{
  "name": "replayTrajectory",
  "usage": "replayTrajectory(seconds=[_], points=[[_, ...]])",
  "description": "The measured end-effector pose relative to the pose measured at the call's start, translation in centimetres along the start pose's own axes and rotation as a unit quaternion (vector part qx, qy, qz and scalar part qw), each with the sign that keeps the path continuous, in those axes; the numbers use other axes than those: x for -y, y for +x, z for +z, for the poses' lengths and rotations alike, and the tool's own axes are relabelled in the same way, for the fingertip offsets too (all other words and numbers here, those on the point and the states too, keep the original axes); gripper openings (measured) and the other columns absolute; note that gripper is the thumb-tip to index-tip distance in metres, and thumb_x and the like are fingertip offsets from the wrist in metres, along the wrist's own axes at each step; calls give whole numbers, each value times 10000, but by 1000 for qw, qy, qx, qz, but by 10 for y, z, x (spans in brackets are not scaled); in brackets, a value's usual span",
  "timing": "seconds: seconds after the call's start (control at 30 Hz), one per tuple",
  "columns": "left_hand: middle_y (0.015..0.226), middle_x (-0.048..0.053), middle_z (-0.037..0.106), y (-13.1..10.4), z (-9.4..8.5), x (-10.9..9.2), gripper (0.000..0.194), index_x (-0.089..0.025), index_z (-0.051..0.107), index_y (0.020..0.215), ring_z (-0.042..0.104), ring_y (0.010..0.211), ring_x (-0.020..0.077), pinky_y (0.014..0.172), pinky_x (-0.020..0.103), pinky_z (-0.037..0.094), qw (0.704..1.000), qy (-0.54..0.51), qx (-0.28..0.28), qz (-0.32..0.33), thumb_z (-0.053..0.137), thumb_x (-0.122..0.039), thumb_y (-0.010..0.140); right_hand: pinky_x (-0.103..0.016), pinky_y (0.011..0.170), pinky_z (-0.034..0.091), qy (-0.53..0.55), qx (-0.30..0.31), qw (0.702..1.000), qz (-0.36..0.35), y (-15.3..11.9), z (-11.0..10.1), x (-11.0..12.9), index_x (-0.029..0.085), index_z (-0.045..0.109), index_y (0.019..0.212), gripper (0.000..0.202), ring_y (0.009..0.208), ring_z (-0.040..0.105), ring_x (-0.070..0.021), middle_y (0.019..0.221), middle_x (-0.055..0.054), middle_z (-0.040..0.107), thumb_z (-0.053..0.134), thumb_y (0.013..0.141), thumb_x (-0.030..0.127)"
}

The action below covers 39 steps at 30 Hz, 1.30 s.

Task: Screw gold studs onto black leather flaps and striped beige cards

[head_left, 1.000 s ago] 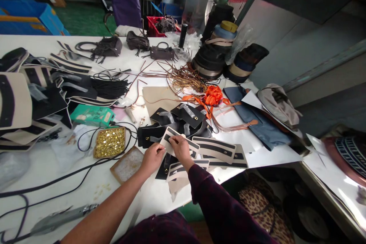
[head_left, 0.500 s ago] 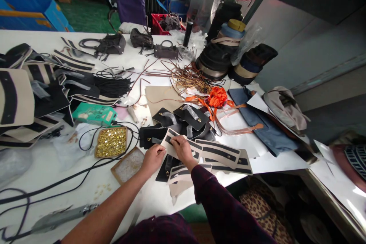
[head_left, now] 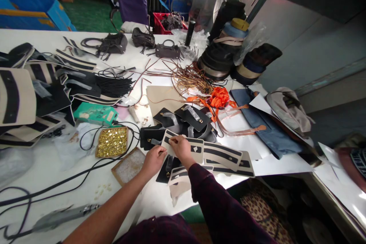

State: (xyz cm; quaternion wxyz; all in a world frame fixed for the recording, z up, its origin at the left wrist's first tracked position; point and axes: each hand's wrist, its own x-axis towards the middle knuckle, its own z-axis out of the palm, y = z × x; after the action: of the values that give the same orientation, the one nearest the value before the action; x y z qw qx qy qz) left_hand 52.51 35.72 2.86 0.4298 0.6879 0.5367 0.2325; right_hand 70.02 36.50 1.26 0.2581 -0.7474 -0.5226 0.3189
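A beige strip piece with black bands (head_left: 198, 146) lies under my right hand (head_left: 181, 149), whose fingers are pinched on its left part. At that piece's left end my left hand (head_left: 154, 159) is closed, fingertips pressed together near the edge; what they hold is too small to make out. More striped pieces (head_left: 223, 153) lie to the right and one below. Behind my hands are black pieces with gold fittings and plastic-wrapped straps (head_left: 193, 117). An open box of small gold parts (head_left: 111, 142) sits left of my hands, with a box of clear bits (head_left: 128, 166) beside it.
Black cables (head_left: 65, 177) cross the table on the left, near a grey electric tool (head_left: 63, 217). Striped flaps (head_left: 17, 97) are piled at the far left. Brown cords (head_left: 191, 78), an orange bundle (head_left: 219, 97) and strap rolls (head_left: 216, 59) stand or lie behind.
The striped piece under my right hand now lies flatter, showing more of its right part and a pale diamond-shaped spot. Both hands stay close to the same place.
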Motion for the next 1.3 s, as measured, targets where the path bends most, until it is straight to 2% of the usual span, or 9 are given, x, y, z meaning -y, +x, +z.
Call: replayTrajectory(seconds=[0.1, 0.27, 0.5, 0.63, 0.73, 0.9, 1.07, 1.2, 1.3], points=[[860, 40, 717, -1, 0, 0, 127, -203, 702, 810, 683, 847, 200, 802, 311, 498, 1000, -2, 1, -3, 599, -204, 885, -258, 661, 413, 21, 23, 999, 42, 11, -2, -5, 227, 754, 977, 220, 705, 609, -162, 767, 13, 682, 769, 785, 334], [861, 37, 716, -3, -1, 0, 133, -207, 698, 803, 681, 844, 198, 796, 309, 498, 1000, -10, 5, -6, 595, -230, 883, -242, 592, 386, 38, 54, 996, 53, 20, -5, -9, 218, 747, 803, 138, 633, 602, -144, 681, 26, 670, 764, 773, 352], [851, 33, 719, -6, -4, 1, 124, -210, 702, 793, 685, 841, 201, 803, 315, 507, 1000, -22, 6, -11, 606, -241, 866, -269, 635, 387, 16, -11, 998, 60, 14, -13, 2, 230, 753, 829, 73, 680, 597, -171, 733, -11, 691, 693, 821, 271], [914, 46, 736, -17, -13, -1, 125, -210, 696, 827, 696, 877, 211, 823, 323, 525, 999, -40, -1, -17, 593, -269, 867, -267, 669, 432, 47, -17, 999, 20, -19, -25, 14, 222, 759, 938, 160, 698, 612, -173, 763, -10, 696, 650, 878, 323], [922, 49, 758, -35, -22, -5, 154, -213, 702, 892, 713, 858, 222, 802, 329, 543, 998, -52, -2, -32, 572, -297, 884, -257, 680, 457, 83, 29, 995, -45, -60, -30, 28, 217, 766, 994, 176, 700, 617, -163, 787, -10, 694, 677, 873, 309], [939, 54, 790, -73, -32, -16, 196, -227, 705, 995, 741, 875, 244, 777, 330, 565, 997, -58, 46, -35, 607, -356, 885, -242, 704, 463, 20, 70, 992, -108, -119, -31, 47, 268, 776, 1000, 164, 756, 640, -151, 851, 7, 701, 746, 839, 251], [895, 51, 795, -95, -28, -27, 402, -233, 673, 1232, 753, 805, 246, 728, 329, 571, 998, 9, 57, -16, 616, -431, 887, -236, 710, 445, -44, 70, 987, -140, -138, -49, 47, 271, 755, 901, 68, 817, 664, -150, 894, 18, 727, 703, 875, 236], [1061, 59, 800, -103, -17, -39, 270, -283, 736, 1123, 748, 949, 254, 836, 329, 554, 993, 58, 87, 52, 606, -385, 910, -239, 689, 423, -67, 71, 983, -155, -152, -74, 36, 274, 746, 917, 78, 798, 658, -155, 904, 19, 728, 737, 840, 265], [1040, 39, 799, -109, -8, -50, 213, -301, 744, 1074, 744, 925, 246, 806, 311, 532, 986, 95, 104, 87, 615, -375, 921, -237, 709, 415, -68, 57, 984, -155, -166, -90, 28, 273, 742, 977, 142, 819, 658, -159, 919, 12, 735, 732, 836, 258]])
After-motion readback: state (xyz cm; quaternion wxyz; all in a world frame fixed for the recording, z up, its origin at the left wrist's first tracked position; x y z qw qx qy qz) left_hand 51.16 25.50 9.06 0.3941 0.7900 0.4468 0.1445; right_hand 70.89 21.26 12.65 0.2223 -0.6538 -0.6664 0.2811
